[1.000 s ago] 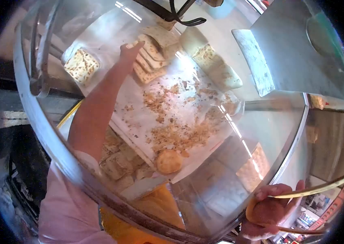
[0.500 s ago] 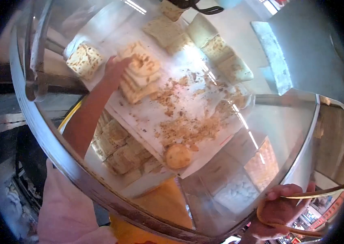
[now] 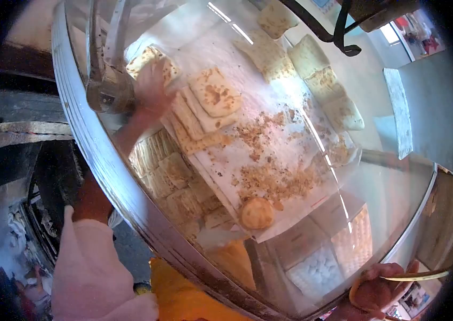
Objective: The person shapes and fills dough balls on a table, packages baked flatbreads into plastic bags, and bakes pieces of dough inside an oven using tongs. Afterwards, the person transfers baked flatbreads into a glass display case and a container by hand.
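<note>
My left hand (image 3: 154, 91), blurred by motion, is inside the glass case with thumb and fingers apart and nothing visible in it. It lies between a browned square flatbread (image 3: 153, 63) at the back left and a stack of square flatbreads (image 3: 216, 96). Whether it touches either is unclear. My right hand (image 3: 373, 291), at the lower right outside the glass, is closed around thin gold-coloured tongs (image 3: 416, 276), only partly visible. A round flatbread (image 3: 257, 213) lies at the near corner of the crumb-strewn white tray (image 3: 285, 227).
The case's metal-edged rim (image 3: 103, 184) curves between my body and the breads. Folded flatbreads (image 3: 325, 83) line the far side. More stacked breads (image 3: 173, 176) sit below the tray, beside a box of white pieces (image 3: 315, 270). A black bent bar (image 3: 339, 37) crosses the top.
My left hand has come off the flatbread stack and moved toward the single flatbread at the left. The view has shifted, so the case's contents appear further right. My right hand keeps its hold.
</note>
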The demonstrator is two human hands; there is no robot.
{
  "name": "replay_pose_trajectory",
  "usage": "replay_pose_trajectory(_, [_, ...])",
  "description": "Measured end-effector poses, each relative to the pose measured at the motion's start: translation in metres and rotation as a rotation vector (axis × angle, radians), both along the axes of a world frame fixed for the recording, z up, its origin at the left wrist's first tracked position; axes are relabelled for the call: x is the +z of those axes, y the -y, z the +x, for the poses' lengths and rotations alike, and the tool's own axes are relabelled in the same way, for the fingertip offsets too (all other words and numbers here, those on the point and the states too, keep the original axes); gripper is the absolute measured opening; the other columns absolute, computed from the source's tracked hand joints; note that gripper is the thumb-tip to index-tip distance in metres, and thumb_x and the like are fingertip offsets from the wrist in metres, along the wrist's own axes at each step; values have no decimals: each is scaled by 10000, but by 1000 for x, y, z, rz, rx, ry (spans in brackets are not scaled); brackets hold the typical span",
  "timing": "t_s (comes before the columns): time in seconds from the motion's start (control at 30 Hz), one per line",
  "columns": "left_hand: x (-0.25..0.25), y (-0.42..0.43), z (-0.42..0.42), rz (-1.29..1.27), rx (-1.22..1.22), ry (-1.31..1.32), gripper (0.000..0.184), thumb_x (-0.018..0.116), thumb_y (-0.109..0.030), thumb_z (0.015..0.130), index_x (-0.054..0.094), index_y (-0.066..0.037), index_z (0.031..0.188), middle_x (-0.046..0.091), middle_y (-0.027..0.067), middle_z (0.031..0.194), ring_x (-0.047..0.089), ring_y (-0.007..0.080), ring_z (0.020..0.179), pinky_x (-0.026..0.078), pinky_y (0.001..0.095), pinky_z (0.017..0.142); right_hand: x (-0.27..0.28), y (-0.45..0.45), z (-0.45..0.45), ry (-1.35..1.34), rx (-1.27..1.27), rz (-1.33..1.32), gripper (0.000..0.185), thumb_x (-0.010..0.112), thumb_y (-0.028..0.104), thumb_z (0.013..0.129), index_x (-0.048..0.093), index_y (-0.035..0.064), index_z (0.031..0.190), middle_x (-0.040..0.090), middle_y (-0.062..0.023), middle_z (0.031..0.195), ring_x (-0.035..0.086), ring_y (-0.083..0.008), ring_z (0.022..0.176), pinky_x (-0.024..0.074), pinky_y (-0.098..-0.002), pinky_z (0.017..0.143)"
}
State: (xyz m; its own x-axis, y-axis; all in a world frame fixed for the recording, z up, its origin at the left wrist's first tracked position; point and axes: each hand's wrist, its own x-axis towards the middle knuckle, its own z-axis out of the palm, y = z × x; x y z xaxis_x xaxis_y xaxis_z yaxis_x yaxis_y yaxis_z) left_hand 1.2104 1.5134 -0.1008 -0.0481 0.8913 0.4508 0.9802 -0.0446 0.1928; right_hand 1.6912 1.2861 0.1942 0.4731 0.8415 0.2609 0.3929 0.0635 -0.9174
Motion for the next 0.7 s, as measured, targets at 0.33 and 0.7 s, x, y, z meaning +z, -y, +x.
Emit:
replay_pose_trajectory(0.33, [-15,-36,-52,-662,135,-238,1293,902,-451,581,101,-276,1581,160,203,1608,127,564,1434,250,677,1118,13,1,6,-220,63,-27,1089,787,621,717,328,15,1497,575,-98,989,571,-216,816,519,-326,763])
replay_pose_trajectory(0.7, [20,-61,-66,-144,-72,83,415,644,-295,851,636,-51,1187,673,192,1099,656,342,974,554,412,821,28,7,22,-619,98,-137,956,744,447,784,292,72,1538,495,-129,1190,537,-237,949,510,-327,849])
